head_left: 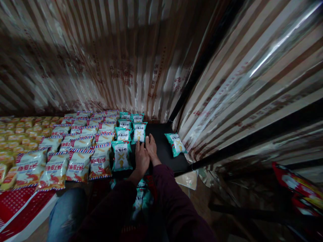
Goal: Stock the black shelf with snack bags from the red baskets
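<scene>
Both hands lie side by side on the black shelf, at the near end of a teal snack bag point(139, 132). My left hand point(142, 156) has its fingers extended toward the bag's lower edge. Just to its right, my right hand point(151, 148) is stretched out flat, fingertips near the same bag's corner. Neither hand shows anything in its grasp. Left of my left hand stands another teal bag point(121, 155), front in a column of similar bags. One more teal bag point(176, 144) rests apart at the shelf's right edge.
Rows of white and red snack bags point(79, 164) fill the shelf further left, beside small yellow packs point(21, 132). Below are a red basket point(22, 205) and more teal bags point(138, 201). A black post point(188, 87) and plastic sheeting point(121, 60) stand behind.
</scene>
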`<action>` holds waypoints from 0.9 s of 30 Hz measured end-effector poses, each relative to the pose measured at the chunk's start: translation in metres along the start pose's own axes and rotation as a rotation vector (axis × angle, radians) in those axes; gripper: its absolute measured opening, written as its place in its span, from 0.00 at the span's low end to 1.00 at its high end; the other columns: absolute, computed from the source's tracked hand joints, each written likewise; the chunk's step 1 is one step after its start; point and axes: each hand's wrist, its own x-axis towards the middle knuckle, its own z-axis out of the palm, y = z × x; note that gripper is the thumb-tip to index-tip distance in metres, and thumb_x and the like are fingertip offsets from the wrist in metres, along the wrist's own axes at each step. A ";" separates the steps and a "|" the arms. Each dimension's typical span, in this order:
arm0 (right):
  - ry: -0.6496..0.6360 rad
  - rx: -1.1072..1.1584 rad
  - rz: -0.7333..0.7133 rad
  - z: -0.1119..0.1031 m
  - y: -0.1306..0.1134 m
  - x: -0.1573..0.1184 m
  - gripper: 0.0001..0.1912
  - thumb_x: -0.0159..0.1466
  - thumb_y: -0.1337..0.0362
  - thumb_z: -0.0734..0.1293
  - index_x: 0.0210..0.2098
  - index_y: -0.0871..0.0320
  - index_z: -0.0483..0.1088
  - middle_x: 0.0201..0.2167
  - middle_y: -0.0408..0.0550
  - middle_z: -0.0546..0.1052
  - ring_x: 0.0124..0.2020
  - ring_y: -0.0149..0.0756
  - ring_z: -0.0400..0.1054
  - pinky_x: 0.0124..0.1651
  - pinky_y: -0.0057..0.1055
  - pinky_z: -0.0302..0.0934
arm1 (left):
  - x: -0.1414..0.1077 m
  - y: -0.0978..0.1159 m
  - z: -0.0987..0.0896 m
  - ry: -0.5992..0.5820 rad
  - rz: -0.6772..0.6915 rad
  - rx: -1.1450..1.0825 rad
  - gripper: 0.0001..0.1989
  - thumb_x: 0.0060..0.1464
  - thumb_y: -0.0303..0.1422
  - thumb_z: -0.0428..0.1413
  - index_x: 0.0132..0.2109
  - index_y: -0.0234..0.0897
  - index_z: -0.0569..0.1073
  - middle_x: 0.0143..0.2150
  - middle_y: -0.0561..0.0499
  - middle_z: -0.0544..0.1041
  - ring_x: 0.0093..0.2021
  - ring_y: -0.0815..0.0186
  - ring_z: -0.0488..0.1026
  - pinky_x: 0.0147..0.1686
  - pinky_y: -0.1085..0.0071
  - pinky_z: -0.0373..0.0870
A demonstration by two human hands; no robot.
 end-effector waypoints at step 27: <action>-0.184 -0.160 -0.172 0.017 0.040 -0.237 0.20 0.59 0.73 0.55 0.44 0.61 0.73 0.43 0.55 0.75 0.49 0.40 0.68 0.56 0.39 0.61 | -0.160 -0.121 -0.062 -0.347 -0.144 0.308 0.18 0.52 0.22 0.48 0.49 0.34 0.72 0.55 0.41 0.72 0.59 0.61 0.66 0.59 0.62 0.62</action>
